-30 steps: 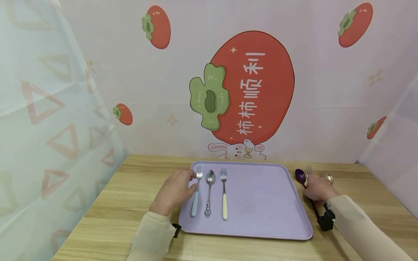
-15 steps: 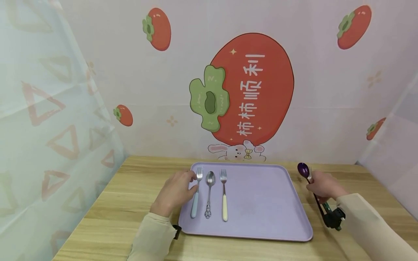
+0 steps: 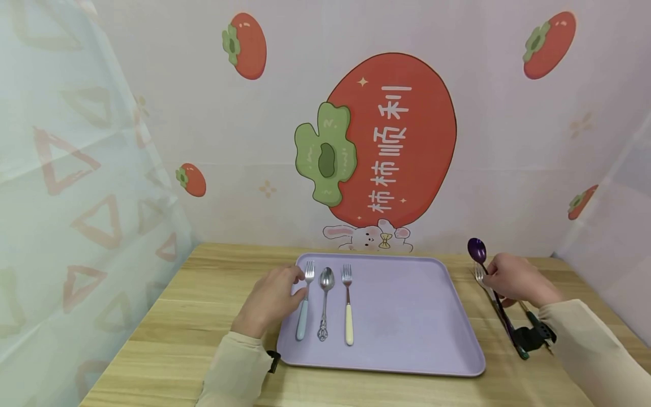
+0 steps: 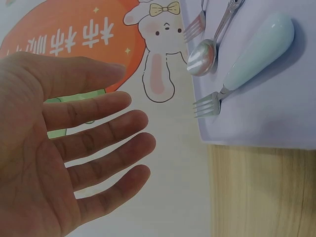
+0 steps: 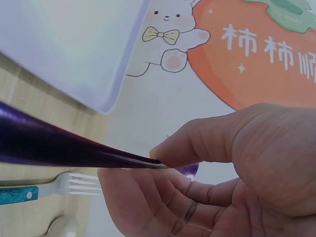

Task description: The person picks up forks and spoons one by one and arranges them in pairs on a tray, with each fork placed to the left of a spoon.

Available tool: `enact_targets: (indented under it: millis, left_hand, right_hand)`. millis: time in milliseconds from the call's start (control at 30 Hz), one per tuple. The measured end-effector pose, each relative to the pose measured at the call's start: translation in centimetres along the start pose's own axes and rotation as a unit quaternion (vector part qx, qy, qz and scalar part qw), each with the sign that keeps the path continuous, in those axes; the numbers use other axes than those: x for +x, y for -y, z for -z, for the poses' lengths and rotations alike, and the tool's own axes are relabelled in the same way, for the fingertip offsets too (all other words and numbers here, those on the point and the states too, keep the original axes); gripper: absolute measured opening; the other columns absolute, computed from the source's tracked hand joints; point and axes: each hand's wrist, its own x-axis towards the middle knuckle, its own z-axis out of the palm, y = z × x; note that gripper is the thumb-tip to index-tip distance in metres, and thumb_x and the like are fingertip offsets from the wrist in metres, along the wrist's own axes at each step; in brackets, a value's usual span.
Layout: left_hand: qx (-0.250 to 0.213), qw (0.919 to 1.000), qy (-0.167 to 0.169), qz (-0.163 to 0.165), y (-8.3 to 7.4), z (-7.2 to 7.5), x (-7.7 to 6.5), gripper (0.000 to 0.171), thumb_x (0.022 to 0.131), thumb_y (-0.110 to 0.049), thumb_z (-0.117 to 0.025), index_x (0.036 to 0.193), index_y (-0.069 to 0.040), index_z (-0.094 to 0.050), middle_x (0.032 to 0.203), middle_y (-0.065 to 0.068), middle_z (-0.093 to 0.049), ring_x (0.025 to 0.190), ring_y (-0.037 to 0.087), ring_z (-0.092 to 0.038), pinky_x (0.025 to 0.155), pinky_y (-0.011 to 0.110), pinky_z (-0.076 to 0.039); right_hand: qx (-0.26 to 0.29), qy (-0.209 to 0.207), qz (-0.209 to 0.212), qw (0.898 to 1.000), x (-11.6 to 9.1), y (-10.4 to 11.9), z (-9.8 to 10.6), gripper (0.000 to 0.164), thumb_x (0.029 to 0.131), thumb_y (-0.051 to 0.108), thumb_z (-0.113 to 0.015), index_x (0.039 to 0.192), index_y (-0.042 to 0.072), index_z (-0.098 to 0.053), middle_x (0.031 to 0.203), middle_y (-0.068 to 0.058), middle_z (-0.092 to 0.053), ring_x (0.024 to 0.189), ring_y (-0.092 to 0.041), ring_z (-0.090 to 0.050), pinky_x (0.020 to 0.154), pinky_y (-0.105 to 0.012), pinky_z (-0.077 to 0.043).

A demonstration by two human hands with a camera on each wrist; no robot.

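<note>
My right hand (image 3: 519, 277) pinches a purple spoon (image 3: 477, 250) by its handle, between thumb and fingers, above the table right of the tray. In the right wrist view its dark handle (image 5: 74, 148) runs off to the left, and most of its bowl is hidden by the hand. Below it lies a fork with a teal handle (image 5: 19, 195). My left hand (image 3: 269, 299) is held loosely over the left edge of the lilac tray (image 3: 407, 316), fingers apart and holding nothing. Nearest to it on the tray is a fork with a pale blue handle (image 3: 302, 319).
Also on the tray lie a silver spoon (image 3: 327, 280) with an ornate handle and a fork with a cream handle (image 3: 348, 322). Another spoon (image 5: 64, 227) lies beside the teal-handled fork. A printed backdrop (image 3: 244, 215) stands behind the wooden table (image 3: 178, 328).
The right hand has lifted the purple spoon off the table and shifted a little to the right, uncovering more of the teal-handled fork. The left hand has stayed in place.
</note>
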Motion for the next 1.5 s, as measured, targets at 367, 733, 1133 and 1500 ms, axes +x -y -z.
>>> enact_targets:
  millis: [367,733,1133,1500]
  left_hand:
    - [0.003,0.9999,-0.001,-0.013,-0.1,-0.1,-0.1,0.019,0.09,-0.015,-0.075,0.106,-0.005,-0.072,0.101,0.009,-0.069,0.091,0.023,-0.065,0.077,0.04,-0.055]
    - [0.0,1.0,0.0,-0.008,-0.2,-0.2,-0.2,0.018,0.09,-0.016,-0.076,0.105,-0.006,-0.072,0.103,0.01,-0.069,0.09,0.022,-0.064,0.076,0.039,-0.055]
    - [-0.001,1.0,0.005,-0.001,-0.3,0.0,-0.1,0.02,0.091,-0.018,-0.076,0.106,-0.006,-0.071,0.103,0.009,-0.069,0.09,0.022,-0.064,0.076,0.038,-0.055]
    - [0.001,0.9999,0.002,-0.012,-0.4,0.0,-0.1,0.02,0.091,-0.016,-0.076,0.106,-0.004,-0.072,0.102,0.009,-0.069,0.091,0.023,-0.065,0.078,0.039,-0.055]
  right_hand:
    - [-0.012,-0.018,0.02,1.0,0.4,3.1,-0.9,0.032,0.094,0.008,-0.054,0.064,0.013,-0.045,0.054,0.001,-0.047,0.05,-0.018,-0.064,0.055,-0.035,-0.058]
    - [0.026,-0.028,0.028,0.999,1.6,8.4,-3.5,0.011,0.091,0.007,-0.061,0.084,-0.002,-0.059,0.064,-0.006,-0.056,0.049,-0.015,-0.064,0.053,-0.031,-0.057]
    - [0.053,-0.02,0.025,0.998,3.1,12.7,-5.9,0.009,0.09,0.005,-0.063,0.083,-0.001,-0.063,0.069,-0.01,-0.057,0.049,-0.016,-0.064,0.053,-0.032,-0.057]
    - [0.059,-0.017,0.01,0.998,4.0,15.8,-8.6,0.014,0.091,0.005,-0.066,0.078,0.001,-0.064,0.07,-0.01,-0.059,0.048,-0.017,-0.065,0.053,-0.03,-0.056]
